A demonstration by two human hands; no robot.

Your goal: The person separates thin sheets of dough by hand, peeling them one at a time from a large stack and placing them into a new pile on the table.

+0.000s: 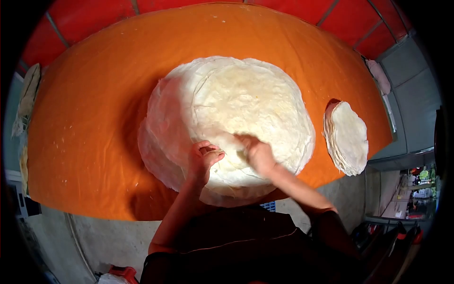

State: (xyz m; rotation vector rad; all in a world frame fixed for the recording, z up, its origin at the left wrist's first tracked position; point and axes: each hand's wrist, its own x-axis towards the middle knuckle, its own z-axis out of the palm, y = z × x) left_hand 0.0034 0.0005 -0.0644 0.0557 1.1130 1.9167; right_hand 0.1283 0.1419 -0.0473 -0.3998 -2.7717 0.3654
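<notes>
A big stack of large, round, thin flatbreads (253, 102) lies in the middle of an orange cloth. My left hand (203, 158) is over the near part of the stack, its thumb and fingers pinched together on what looks like the edge of the top flatbread. Just to its right, my right hand (259, 154) is smeared by motion low over the same sheet. Its fingers are too blurred to show whether they hold anything. On the left side of the stack, thin sheets overlap and hang outward in a reddish shade.
The orange cloth (80, 137) covers a wide table with a curved far edge. A smaller pile of folded flatbreads (347, 137) stands at the right. Red padded panels (283, 9) line the back. Grey cabinets (406, 71) are at the right, and concrete floor (118, 239) shows in front.
</notes>
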